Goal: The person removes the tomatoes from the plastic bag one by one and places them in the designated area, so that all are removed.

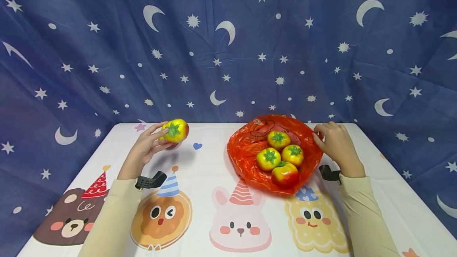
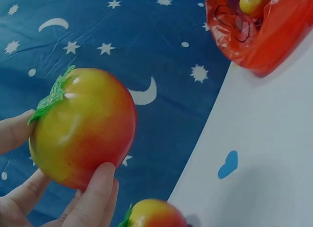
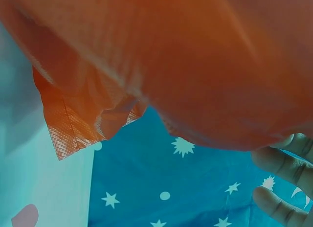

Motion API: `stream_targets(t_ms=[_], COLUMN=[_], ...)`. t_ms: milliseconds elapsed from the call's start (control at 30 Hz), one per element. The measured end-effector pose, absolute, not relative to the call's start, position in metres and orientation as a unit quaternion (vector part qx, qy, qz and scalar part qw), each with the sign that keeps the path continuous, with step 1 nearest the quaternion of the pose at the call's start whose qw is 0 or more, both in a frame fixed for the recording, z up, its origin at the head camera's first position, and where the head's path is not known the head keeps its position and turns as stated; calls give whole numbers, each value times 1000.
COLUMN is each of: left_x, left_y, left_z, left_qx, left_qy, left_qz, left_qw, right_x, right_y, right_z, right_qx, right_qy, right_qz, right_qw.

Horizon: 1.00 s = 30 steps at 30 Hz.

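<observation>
A yellow-and-red toy tomato (image 1: 177, 130) with a green star-shaped top is held up by my left hand (image 1: 146, 144), thumb and fingers around its sides. In the left wrist view that tomato (image 2: 88, 126) fills the grip, and a second tomato (image 2: 156, 215) shows below it. My right hand (image 1: 336, 144) pinches the right edge of an open red plastic bag (image 1: 246, 146). Several tomatoes (image 1: 268, 158) lie inside the bag. In the right wrist view the bag (image 3: 205, 80) covers much of the picture, and my right fingertips (image 3: 268, 159) meet its edge; the thumb is hidden.
A white tablecloth (image 1: 203, 169) printed with cartoon animals and food faces covers the table. Behind the table's far edge hangs a dark blue curtain (image 1: 200, 43) with moons and stars. A black wrist camera (image 1: 151, 180) is strapped at the left wrist.
</observation>
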<state>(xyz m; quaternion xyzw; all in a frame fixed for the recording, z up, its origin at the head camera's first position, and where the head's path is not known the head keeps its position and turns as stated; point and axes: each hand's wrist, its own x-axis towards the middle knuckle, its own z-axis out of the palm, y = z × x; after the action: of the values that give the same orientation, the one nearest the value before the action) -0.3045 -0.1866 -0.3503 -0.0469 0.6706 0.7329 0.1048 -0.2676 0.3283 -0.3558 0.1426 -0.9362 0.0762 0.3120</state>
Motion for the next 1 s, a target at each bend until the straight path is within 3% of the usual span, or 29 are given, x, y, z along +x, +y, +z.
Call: stream_targets(t_ms=[1000], left_x=[-289], left_y=[-263], left_z=[-366], left_qx=[-98], left_qy=[560], left_qz=[816], left_qw=[101], right_x=[-266], right_y=[328], right_z=[-353], right_qx=[138], right_qy=[-939], right_qz=[80], right_qw=[304])
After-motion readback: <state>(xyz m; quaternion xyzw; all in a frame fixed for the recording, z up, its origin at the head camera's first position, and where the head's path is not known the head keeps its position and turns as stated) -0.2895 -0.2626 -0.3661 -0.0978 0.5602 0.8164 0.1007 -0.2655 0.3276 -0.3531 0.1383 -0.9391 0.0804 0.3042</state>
